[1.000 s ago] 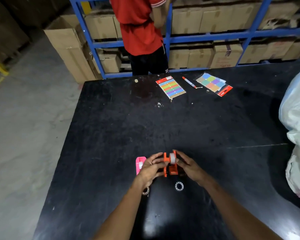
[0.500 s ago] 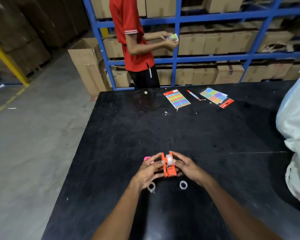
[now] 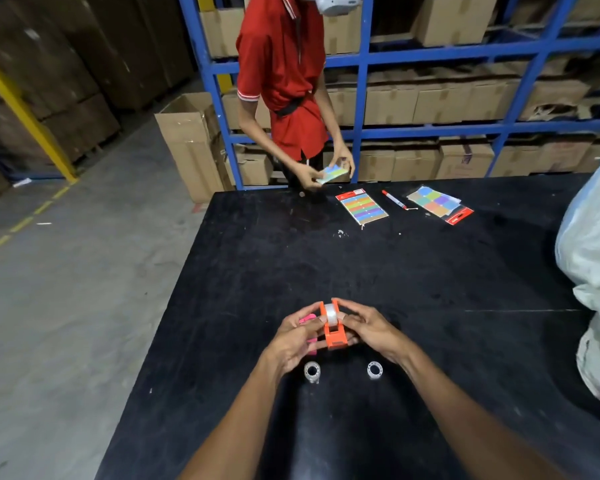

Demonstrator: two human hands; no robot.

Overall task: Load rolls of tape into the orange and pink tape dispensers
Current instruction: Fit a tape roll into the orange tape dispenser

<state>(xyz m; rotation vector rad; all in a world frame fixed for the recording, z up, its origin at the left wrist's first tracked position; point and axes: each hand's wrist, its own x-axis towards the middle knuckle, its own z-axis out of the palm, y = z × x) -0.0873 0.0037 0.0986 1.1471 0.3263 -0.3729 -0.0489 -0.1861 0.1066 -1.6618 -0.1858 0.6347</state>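
Note:
An orange tape dispenser [image 3: 336,336] stands on the black table [image 3: 430,289] with a clear tape roll [image 3: 332,315] seated between its side walls. My left hand [image 3: 297,336] grips its left side, thumb on the roll. My right hand [image 3: 368,329] holds its right side, fingertips at the top of the roll. The pink dispenser [image 3: 307,318] lies just left of it, mostly hidden behind my left hand. Two loose clear tape rolls lie flat near me: one [image 3: 312,371] under my left wrist, the other [image 3: 374,370] under my right wrist.
A person in a red shirt [image 3: 284,81] stands at the far table edge holding a coloured pack. Two colour sticker packs [image 3: 361,210] [image 3: 439,204] and a red pen [image 3: 392,199] lie at the back. A white sack [image 3: 593,265] fills the right edge. The table's left edge drops to the floor.
My head has tilted up, so the shelves and the person show more. Both hands stay on the orange dispenser; the roll now sits lower between its walls.

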